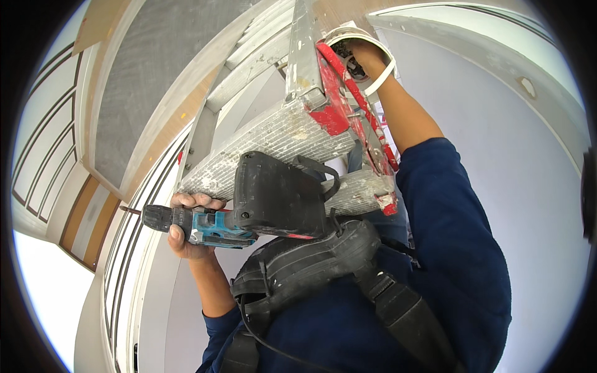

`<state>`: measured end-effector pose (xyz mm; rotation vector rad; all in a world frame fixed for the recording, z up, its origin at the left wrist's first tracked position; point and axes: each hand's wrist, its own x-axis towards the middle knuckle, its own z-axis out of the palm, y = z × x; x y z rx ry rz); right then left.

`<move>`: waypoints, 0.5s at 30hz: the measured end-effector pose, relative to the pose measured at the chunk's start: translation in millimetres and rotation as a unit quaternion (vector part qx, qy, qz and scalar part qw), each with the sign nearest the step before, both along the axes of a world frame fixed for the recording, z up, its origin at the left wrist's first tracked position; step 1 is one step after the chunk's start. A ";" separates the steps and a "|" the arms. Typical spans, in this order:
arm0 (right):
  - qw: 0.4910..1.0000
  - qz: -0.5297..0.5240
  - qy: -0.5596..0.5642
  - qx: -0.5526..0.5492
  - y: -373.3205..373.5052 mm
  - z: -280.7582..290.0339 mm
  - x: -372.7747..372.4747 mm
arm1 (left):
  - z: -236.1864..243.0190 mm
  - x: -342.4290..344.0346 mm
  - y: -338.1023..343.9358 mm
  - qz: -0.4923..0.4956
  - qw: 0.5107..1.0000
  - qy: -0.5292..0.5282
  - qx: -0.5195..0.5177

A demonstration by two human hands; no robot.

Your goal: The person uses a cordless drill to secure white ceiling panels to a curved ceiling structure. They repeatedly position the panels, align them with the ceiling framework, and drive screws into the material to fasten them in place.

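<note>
My left hand (186, 239) grips a teal and black cordless drill (214, 229) near its chuck, thumb and fingers around the front of the body. The bit (129, 210) points left. The drill's bulky black battery end (277, 196) faces up and covers part of the ladder behind it. My right hand (368, 55) reaches down into a white bucket (348, 32) at the top of the ladder. Small dark pieces, perhaps screws, lie in it. My right fingers are hidden inside, so their grip does not show.
A paint-spattered aluminium stepladder (273, 140) with red fittings (333, 93) stands close before me. A black belt bag (305, 255) is strapped across my body. Pale walls (472, 112) rise to the right, and a grey panel (161, 68) with wood edging lies far left.
</note>
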<state>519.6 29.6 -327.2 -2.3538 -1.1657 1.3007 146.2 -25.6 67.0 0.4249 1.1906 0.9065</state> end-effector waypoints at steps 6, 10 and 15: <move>0.985 0.166 -0.036 -0.005 -1.7 37.8 16.3 | -2.5 0.4 -0.9 -0.012 1.000 0.012 0.002; 0.992 0.011 -0.116 0.052 -37.3 22.2 13.6 | -1.5 -1.5 -2.0 -0.009 1.000 0.013 -0.010; 0.972 0.005 -0.179 0.152 -28.5 12.0 7.8 | 0.5 0.4 -2.1 -0.007 0.997 0.070 -0.014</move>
